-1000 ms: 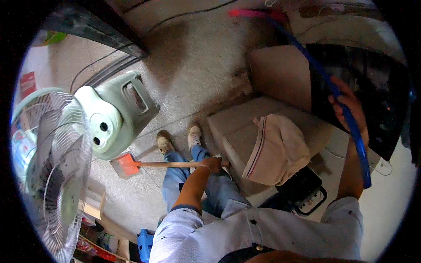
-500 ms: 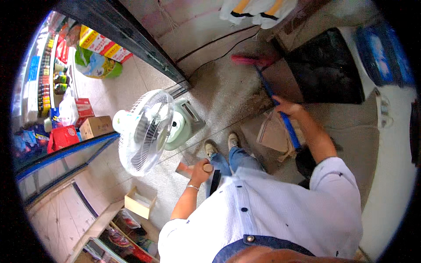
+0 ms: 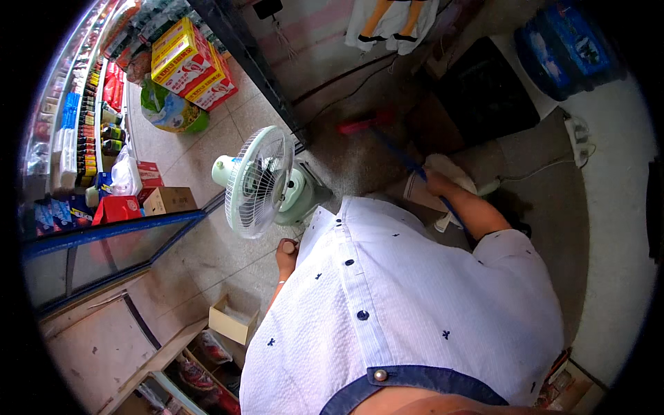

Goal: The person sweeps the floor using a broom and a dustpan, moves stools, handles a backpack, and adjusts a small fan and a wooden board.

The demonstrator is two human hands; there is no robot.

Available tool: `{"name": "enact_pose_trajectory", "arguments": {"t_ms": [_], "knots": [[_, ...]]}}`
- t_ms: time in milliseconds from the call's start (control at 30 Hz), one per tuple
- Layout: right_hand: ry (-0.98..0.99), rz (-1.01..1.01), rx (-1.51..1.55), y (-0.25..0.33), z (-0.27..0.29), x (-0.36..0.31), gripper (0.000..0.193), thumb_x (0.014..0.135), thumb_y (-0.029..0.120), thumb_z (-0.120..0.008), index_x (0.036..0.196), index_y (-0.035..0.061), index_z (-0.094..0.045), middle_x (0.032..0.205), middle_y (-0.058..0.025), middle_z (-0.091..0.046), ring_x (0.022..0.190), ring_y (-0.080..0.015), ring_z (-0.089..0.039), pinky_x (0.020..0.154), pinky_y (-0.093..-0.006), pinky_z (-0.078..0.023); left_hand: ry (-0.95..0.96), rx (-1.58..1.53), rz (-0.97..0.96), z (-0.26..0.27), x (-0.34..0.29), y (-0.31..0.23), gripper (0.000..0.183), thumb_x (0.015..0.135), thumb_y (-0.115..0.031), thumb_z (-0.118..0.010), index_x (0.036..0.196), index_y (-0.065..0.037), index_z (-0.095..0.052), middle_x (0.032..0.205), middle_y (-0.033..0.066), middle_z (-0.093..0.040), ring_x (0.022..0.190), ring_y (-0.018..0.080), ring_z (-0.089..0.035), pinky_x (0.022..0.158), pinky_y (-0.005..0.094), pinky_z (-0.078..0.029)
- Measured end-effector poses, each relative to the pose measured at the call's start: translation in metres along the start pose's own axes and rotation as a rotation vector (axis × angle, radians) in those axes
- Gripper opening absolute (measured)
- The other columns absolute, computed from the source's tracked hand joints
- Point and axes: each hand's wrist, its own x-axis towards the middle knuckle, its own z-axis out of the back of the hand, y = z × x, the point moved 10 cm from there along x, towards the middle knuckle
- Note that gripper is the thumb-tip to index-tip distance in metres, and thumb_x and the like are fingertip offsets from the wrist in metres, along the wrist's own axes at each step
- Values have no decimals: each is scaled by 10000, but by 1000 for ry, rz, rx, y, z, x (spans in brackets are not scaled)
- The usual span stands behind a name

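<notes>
My right hand [image 3: 439, 185] is closed round the blue handle of a broom [image 3: 398, 149]. Its red head [image 3: 365, 123] rests on the floor in the dim area by the wall, away from me. Low at my left side, my left hand [image 3: 283, 263] grips a wooden handle [image 3: 288, 247]; only its round end shows, and my shirt hides what it belongs to. Just beyond that hand stands a pale green electric fan [image 3: 259, 183]. A beige cloth sack [image 3: 423, 190] lies beside my right hand.
A dark upright post [image 3: 242, 62] stands beyond the fan. Yellow and red cartons [image 3: 190, 66] and stocked shelves are at the left. A small open box [image 3: 232, 321] sits near my left arm. Far right are a black panel [image 3: 484, 93], blue water bottles [image 3: 567, 52] and a power strip [image 3: 579, 138].
My body has leaned forward, so my shirt now covers my legs and shoes. The broom head has shifted slightly left and nearer in view. My left hand has moved left, partly behind the shirt.
</notes>
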Motion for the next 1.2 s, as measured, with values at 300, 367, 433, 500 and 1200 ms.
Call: {"name": "enact_pose_trajectory", "arguments": {"t_ms": [300, 367, 433, 500, 1200], "knots": [[3, -161, -573, -91, 248, 125, 259, 838, 96, -392, 1056, 43, -521, 1042, -183, -535, 909, -315, -533, 775, -419, -432, -264, -112, 106, -21, 13, 39, 149, 686, -70, -647, 682, -27, -504, 611, 114, -540, 556, 225, -506, 555, 308, -419], [46, -54, -697, -100, 309, 167, 286, 812, 71, -447, 1091, 45, -506, 1006, -161, -544, 858, -295, -542, 726, -414, -447, -203, -401, 307, -51, 9, 75, 127, 687, -62, -637, 705, -25, -517, 628, 105, -552, 584, 204, -516, 576, 304, -425], [60, 26, -674, -105, 342, 190, 314, 801, 108, -485, 1106, 35, -503, 924, -162, -573, 782, -272, -563, 674, -394, -467, -224, -391, 291, -61, -2, 53, 103, 696, -61, -620, 746, -30, -537, 683, 91, -572, 633, 178, -527, 606, 287, -429], [197, -125, -617, -77, 379, 183, 347, 809, 118, -485, 1151, 59, -484, 958, -139, -564, 798, -242, -555, 679, -385, -467, -281, -516, 353, -72, -15, 47, 138, 681, -86, -634, 767, -31, -541, 718, 90, -573, 674, 180, -530, 629, 283, -426], [309, -101, -904, -18, 299, 191, 365, 820, 126, -450, 1179, 69, -483, 1182, -111, -488, 1043, -302, -490, 840, -418, -429, -170, -163, 416, -135, 8, -8, 221, 641, -116, -651, 826, -44, -553, 802, 110, -578, 772, 262, -544, 705, 318, -421]]}}
